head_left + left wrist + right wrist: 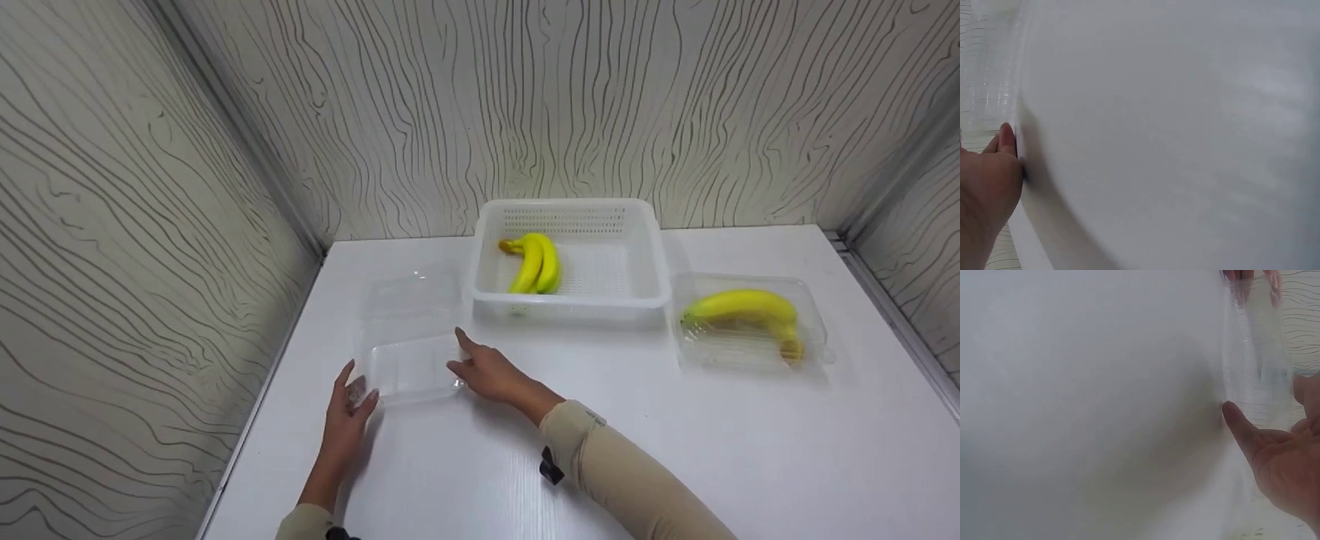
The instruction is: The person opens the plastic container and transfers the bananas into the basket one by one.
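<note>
Now bracketing the open clear plastic clamshell container (pixel 411 352) on the white tabletop (pixel 675 450): left hand (pixel 348 409) at its near-left corner, right hand (pixel 491 373) at its right edge, both with fingers straight and loosely spread, touching, steadying rather than pinching.
</note>
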`<state>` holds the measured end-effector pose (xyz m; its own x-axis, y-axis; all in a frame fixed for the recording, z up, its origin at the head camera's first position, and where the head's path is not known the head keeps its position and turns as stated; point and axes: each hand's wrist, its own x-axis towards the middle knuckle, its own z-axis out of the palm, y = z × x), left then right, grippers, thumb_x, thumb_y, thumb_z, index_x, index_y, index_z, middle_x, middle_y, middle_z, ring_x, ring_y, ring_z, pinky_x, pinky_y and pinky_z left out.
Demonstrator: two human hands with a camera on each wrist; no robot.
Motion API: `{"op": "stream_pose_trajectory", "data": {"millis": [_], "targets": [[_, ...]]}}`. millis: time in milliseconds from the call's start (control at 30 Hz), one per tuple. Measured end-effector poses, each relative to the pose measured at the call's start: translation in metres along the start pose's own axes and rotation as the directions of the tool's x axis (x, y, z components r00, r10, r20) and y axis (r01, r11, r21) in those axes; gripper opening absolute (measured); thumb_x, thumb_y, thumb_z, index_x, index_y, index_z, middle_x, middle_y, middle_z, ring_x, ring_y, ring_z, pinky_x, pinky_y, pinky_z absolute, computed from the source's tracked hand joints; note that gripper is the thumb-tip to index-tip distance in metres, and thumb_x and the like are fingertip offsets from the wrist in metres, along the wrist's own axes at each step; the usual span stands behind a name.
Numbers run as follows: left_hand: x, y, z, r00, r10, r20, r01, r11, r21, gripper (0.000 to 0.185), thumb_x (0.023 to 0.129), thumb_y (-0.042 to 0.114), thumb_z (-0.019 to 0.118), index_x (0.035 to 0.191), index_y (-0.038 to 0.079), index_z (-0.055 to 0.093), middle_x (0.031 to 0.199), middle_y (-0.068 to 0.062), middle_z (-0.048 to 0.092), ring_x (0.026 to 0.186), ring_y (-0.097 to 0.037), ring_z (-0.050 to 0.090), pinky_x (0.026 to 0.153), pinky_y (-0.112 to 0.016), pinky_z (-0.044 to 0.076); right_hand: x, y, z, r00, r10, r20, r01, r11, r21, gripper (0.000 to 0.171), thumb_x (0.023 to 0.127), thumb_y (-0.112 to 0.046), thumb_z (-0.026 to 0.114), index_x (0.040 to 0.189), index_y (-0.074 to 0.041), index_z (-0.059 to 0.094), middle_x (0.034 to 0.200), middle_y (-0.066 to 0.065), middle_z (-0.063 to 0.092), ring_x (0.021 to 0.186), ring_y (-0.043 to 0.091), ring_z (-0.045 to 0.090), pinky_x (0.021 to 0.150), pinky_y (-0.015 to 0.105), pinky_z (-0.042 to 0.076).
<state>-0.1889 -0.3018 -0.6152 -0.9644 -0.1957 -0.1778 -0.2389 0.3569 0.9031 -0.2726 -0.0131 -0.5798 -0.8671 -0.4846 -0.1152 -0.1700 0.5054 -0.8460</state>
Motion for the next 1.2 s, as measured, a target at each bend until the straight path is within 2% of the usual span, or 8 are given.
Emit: {"op": "stream_pose_trajectory", "data": {"millis": [100, 200, 367, 600, 767, 933, 1067, 1200], "targets": [[-0.001, 0.004, 0.001, 0.999, -0.040, -0.025, 0.040, 0.999, -0.003, 0.087, 0.108, 0.042, 0.061, 0.173, 0.032, 0.003, 0.174, -0.023, 0.029, 0.162, -0.050, 0.027, 0.130, -0.068, 0.027, 0.003, 0.001, 0.002, 1.000, 0.000, -0.020, 0.001, 0.999, 0.041, 0.073, 0.111, -0.040, 0.057, 0.171, -0.013, 0.025, 0.165, 0.022, 0.048, 0.144, 0.036, 0.060, 0.123, 0.051, 0.046], [-0.002, 0.009, 0.004, 0.994, -0.100, -0.049, 0.100, 0.995, 0.004, 0.091, 0.109, 0.047, 0.056, 0.173, 0.022, -0.005, 0.176, -0.025, 0.024, 0.164, -0.050, 0.020, 0.132, -0.067, 0.022, 0.004, 0.003, 0.005, 0.999, 0.013, -0.040, -0.009, 0.996, 0.092, 0.074, 0.110, -0.041, 0.058, 0.171, -0.015, 0.025, 0.167, 0.022, 0.046, 0.143, 0.037, 0.061, 0.121, 0.051, 0.048], [-0.001, 0.018, 0.016, 0.980, -0.185, -0.078, 0.184, 0.983, -0.020, 0.090, 0.111, 0.051, 0.047, 0.171, 0.005, -0.001, 0.174, -0.030, 0.023, 0.164, -0.049, 0.021, 0.134, -0.062, 0.021, 0.004, 0.005, 0.007, 0.997, 0.047, -0.066, -0.037, 0.990, 0.137, 0.079, 0.108, -0.046, 0.060, 0.172, -0.015, 0.024, 0.163, 0.024, 0.050, 0.141, 0.038, 0.063, 0.119, 0.051, 0.050], [0.006, 0.027, 0.026, 0.960, -0.200, -0.198, 0.168, 0.972, -0.165, 0.085, 0.113, 0.040, 0.047, 0.170, 0.003, -0.004, 0.167, -0.035, 0.029, 0.156, -0.051, 0.036, 0.130, -0.060, 0.032, 0.003, -0.003, 0.008, 0.996, 0.078, -0.037, -0.073, 0.988, 0.133, 0.087, 0.106, -0.047, 0.062, 0.173, -0.018, 0.015, 0.171, 0.019, 0.040, 0.146, 0.038, 0.058, 0.123, 0.051, 0.047], [0.014, 0.032, 0.030, 0.944, -0.214, -0.250, 0.148, 0.955, -0.258, 0.076, 0.114, 0.035, 0.045, 0.169, 0.001, 0.005, 0.166, -0.032, 0.034, 0.153, -0.047, 0.044, 0.128, -0.054, 0.039, 0.007, -0.007, 0.011, 0.997, 0.061, -0.037, -0.056, 0.991, 0.121, 0.087, 0.107, -0.037, 0.062, 0.172, -0.006, 0.013, 0.173, 0.022, 0.035, 0.149, 0.041, 0.054, 0.126, 0.051, 0.043], [0.021, 0.036, 0.033, 0.936, -0.223, -0.271, 0.135, 0.941, -0.309, 0.069, 0.114, 0.032, 0.045, 0.167, -0.001, 0.015, 0.165, -0.030, 0.038, 0.153, -0.043, 0.045, 0.127, -0.049, 0.042, 0.017, -0.011, 0.015, 0.994, 0.085, -0.069, -0.072, 0.980, 0.184, 0.083, 0.108, -0.028, 0.061, 0.171, -0.001, 0.013, 0.173, 0.025, 0.033, 0.154, 0.042, 0.047, 0.130, 0.051, 0.037], [0.031, 0.040, 0.033, 0.928, -0.240, -0.286, 0.114, 0.912, -0.394, 0.065, 0.114, 0.027, 0.046, 0.166, -0.001, 0.019, 0.166, -0.029, 0.036, 0.155, -0.041, 0.044, 0.126, -0.043, 0.045, 0.026, -0.012, 0.016, 0.993, 0.101, -0.065, -0.082, 0.963, 0.257, 0.082, 0.108, -0.026, 0.061, 0.171, -0.004, 0.013, 0.175, 0.023, 0.030, 0.161, 0.039, 0.037, 0.134, 0.050, 0.029], [0.042, 0.042, 0.033, 0.921, -0.243, -0.306, 0.084, 0.888, -0.453, 0.062, 0.114, 0.025, 0.044, 0.165, -0.001, 0.021, 0.168, -0.028, 0.031, 0.158, -0.039, 0.041, 0.126, -0.041, 0.044, 0.034, -0.013, 0.018, 0.994, 0.098, -0.045, -0.082, 0.958, 0.274, 0.086, 0.108, -0.030, 0.061, 0.172, -0.007, 0.009, 0.179, 0.018, 0.022, 0.164, 0.036, 0.032, 0.135, 0.047, 0.026]]}}
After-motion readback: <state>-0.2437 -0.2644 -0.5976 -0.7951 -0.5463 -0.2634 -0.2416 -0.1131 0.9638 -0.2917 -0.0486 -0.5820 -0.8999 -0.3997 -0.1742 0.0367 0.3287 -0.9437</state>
